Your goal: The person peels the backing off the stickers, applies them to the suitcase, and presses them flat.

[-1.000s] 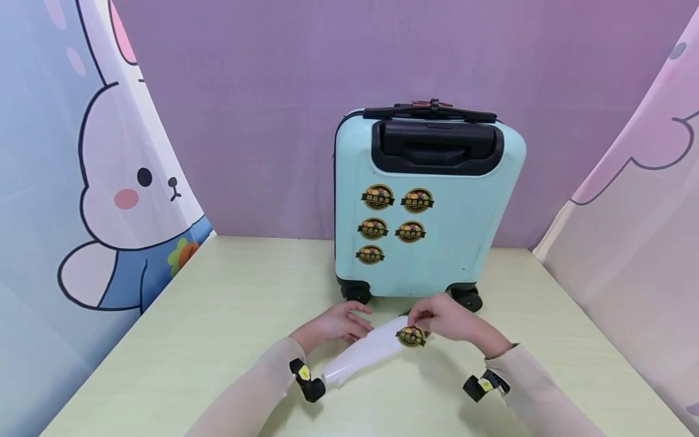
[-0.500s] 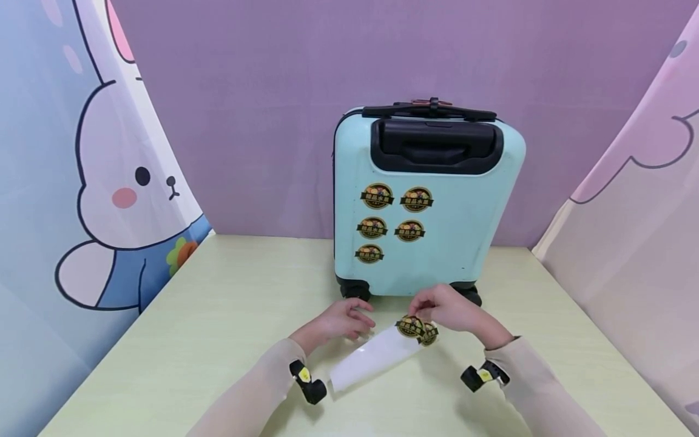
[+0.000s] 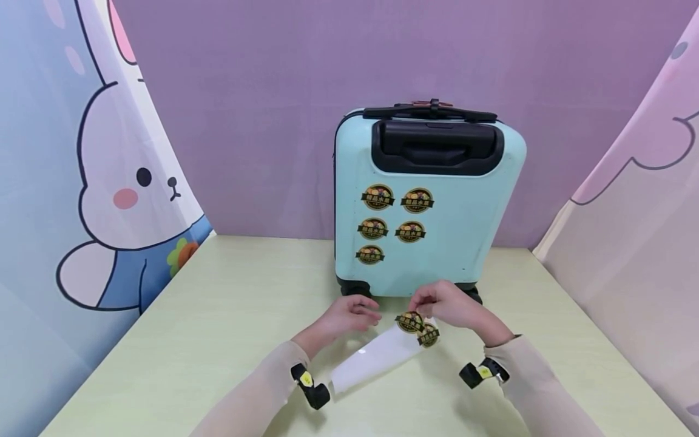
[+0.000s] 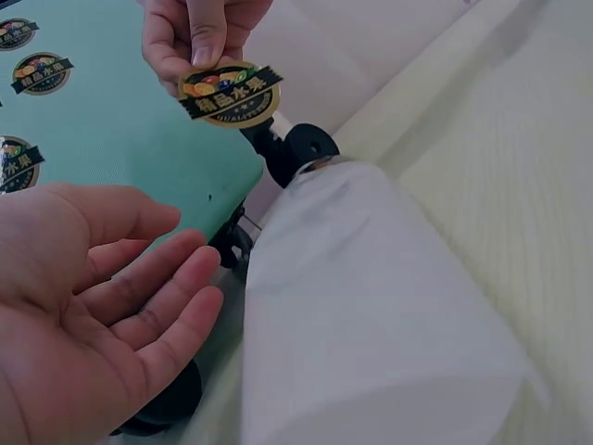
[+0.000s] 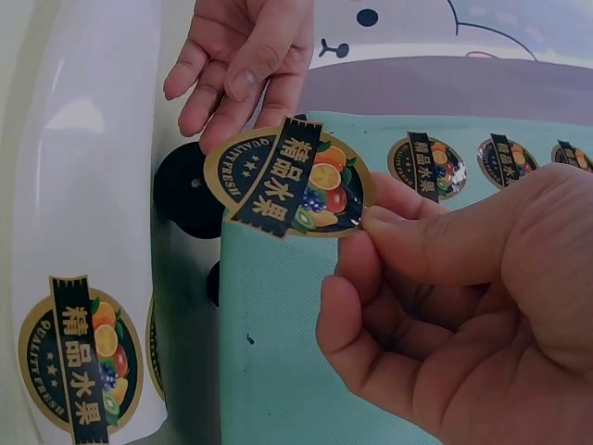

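My right hand pinches an oval black-and-gold fruit sticker by its edge between thumb and forefinger. The sticker is off its backing and its printed face shows in both wrist views. My left hand holds nothing; its fingers are loosely bent, left of the sticker and near the suitcase's bottom. Below both hands a curled white backing sheet lies on the table, with another such sticker on its right end. Behind them stands a mint-green suitcase, with several matching stickers on its left half.
Black wheels support the suitcase, and a black handle is set into its upper face. The pale table extends to both sides. A purple backdrop hangs behind, with printed cloths at the sides.
The right hand has risen away from the backing sheet with the sticker, uncovering another sticker on the sheet. The sheet's near end has shifted slightly right. The left hand has moved slightly right and up.
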A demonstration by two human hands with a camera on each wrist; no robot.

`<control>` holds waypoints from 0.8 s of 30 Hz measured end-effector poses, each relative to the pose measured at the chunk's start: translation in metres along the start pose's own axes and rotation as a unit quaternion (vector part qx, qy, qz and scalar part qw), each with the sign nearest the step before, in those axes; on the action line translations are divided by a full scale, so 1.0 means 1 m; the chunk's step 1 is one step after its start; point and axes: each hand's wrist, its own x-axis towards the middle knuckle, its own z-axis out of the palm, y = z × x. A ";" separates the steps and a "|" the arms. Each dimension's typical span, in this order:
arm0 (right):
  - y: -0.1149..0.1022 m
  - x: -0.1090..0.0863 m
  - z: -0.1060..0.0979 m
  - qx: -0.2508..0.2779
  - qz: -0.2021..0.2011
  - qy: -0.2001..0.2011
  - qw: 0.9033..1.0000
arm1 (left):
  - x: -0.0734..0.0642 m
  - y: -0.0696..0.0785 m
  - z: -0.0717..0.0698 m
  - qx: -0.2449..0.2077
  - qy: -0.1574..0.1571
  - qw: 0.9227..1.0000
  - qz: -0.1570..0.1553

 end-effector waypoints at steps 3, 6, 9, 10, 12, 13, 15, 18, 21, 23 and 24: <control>0.000 0.000 0.000 0.003 0.008 0.005 1.000 | 0.000 0.003 0.004 -0.014 0.003 1.000 0.001; -0.001 0.001 0.000 0.008 0.012 0.011 1.000 | 0.000 0.006 0.007 -0.031 -0.002 1.000 0.005; -0.002 0.003 0.000 0.014 0.021 0.021 0.999 | 0.001 0.008 0.011 -0.047 -0.007 0.999 0.005; -0.002 0.003 -0.001 0.017 0.023 0.024 0.999 | 0.001 0.008 0.012 -0.051 -0.010 0.999 0.006; -0.003 0.004 -0.001 0.021 0.028 0.031 0.999 | 0.002 0.009 0.014 -0.058 -0.012 0.998 0.007; -0.004 0.005 -0.002 0.023 0.030 0.034 0.999 | 0.002 0.009 0.015 -0.062 -0.012 0.998 0.006; -0.005 0.005 -0.002 0.029 0.032 0.040 0.998 | 0.003 0.009 0.018 -0.066 -0.012 0.998 0.005; -0.008 0.005 -0.002 0.044 0.039 0.048 0.997 | 0.004 0.010 0.021 -0.074 -0.004 0.997 0.001; -0.012 0.005 -0.002 0.060 0.047 0.057 0.995 | 0.003 0.012 0.024 -0.091 0.001 0.996 -0.003; -0.012 0.005 -0.001 0.067 0.052 0.063 0.994 | 0.002 0.013 0.026 -0.101 0.003 0.995 -0.005; -0.012 0.005 -0.001 0.069 0.054 0.067 0.994 | 0.002 0.013 0.027 -0.107 0.004 0.994 -0.006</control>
